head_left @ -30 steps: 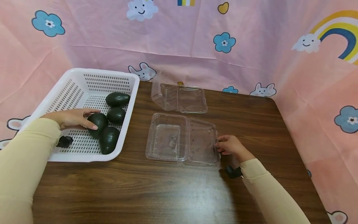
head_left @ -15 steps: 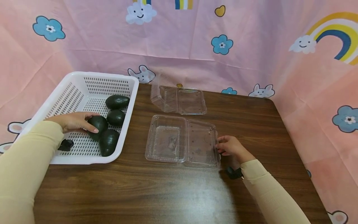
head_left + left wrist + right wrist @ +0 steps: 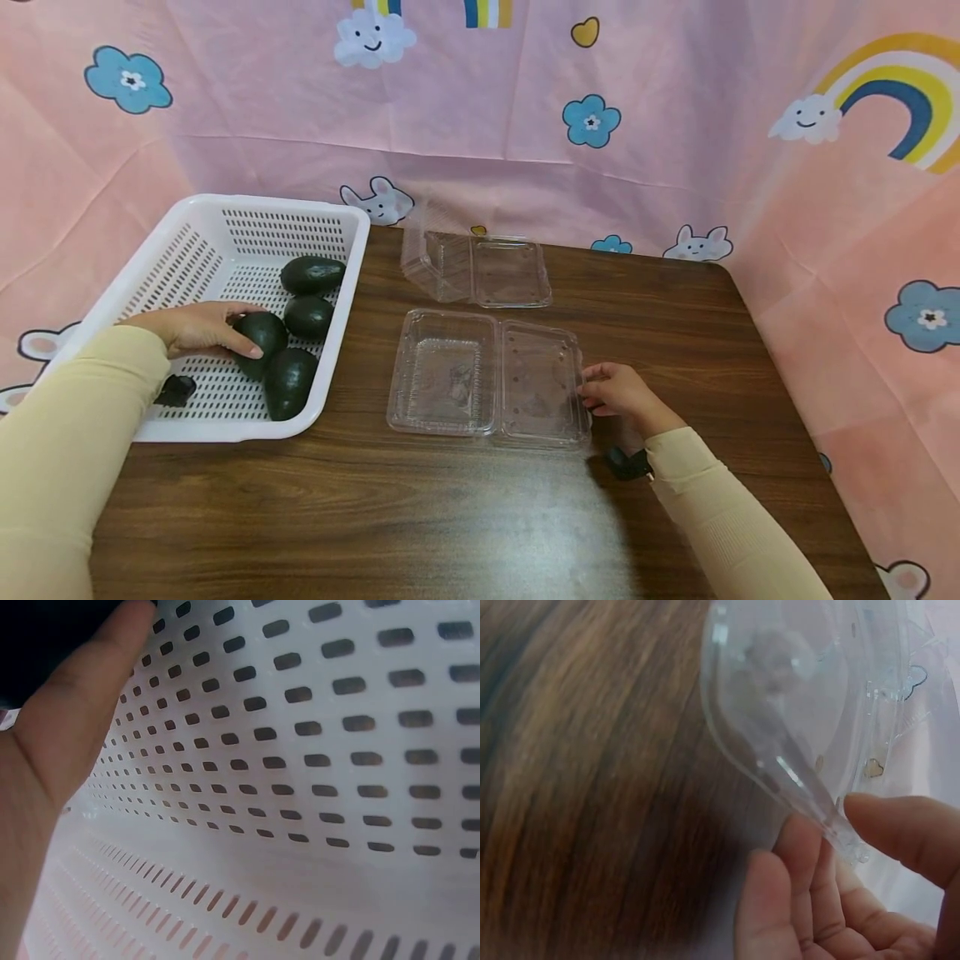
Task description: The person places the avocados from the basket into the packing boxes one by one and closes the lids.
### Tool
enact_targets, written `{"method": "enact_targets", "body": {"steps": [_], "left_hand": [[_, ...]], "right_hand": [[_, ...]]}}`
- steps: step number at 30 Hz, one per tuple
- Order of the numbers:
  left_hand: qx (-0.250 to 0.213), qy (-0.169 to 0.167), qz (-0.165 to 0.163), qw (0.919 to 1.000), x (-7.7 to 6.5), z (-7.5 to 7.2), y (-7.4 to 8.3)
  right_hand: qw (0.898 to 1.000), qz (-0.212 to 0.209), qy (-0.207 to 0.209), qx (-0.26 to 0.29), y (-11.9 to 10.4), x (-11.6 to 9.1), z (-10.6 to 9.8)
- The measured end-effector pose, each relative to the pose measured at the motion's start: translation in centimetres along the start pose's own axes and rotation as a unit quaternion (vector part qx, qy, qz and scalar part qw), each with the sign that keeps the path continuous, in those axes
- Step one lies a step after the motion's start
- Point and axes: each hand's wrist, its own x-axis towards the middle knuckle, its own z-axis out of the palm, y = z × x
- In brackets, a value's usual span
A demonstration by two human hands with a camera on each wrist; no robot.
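Inside the white plastic basket (image 3: 247,429), my left hand (image 3: 202,327) holds a dark green avocado (image 3: 264,340) between thumb and fingers. Three more avocados lie against the basket's right side, one of them (image 3: 291,385) right beside the held one. In the left wrist view the thumb (image 3: 82,697) presses a dark shape at the upper left corner. A clear plastic clamshell box (image 3: 446,375) lies opened flat on the table, its lid to the right. My right hand (image 3: 618,392) pinches the lid's outer edge (image 3: 832,825) between thumb and fingers.
A second opened clear clamshell box (image 3: 512,271) stands behind the first, near the pink printed cloth (image 3: 480,92) at the back. Brown wooden table (image 3: 360,517) stretches in front. More cloth hangs along the left and right sides.
The camera view has shifted slightly. My left hand has settled a little more closely around the avocado. The right hand stays at the lid's edge.
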Motion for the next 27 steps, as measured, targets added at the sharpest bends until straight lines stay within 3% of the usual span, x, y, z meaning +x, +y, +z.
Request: {"method": "enact_targets", "body": {"steps": [12, 27], "left_hand": [[0.001, 0.001, 0.007, 1.0000, 0.10, 0.03, 0.12], [-0.001, 0.024, 0.026, 0.9994, -0.79, -0.36, 0.64]], "right_hand": [[0.996, -0.008, -0.018, 0.081, 0.14, -0.38, -0.76], [0.994, -0.022, -0.030, 0.101, 0.17, -0.57, -0.85]]}}
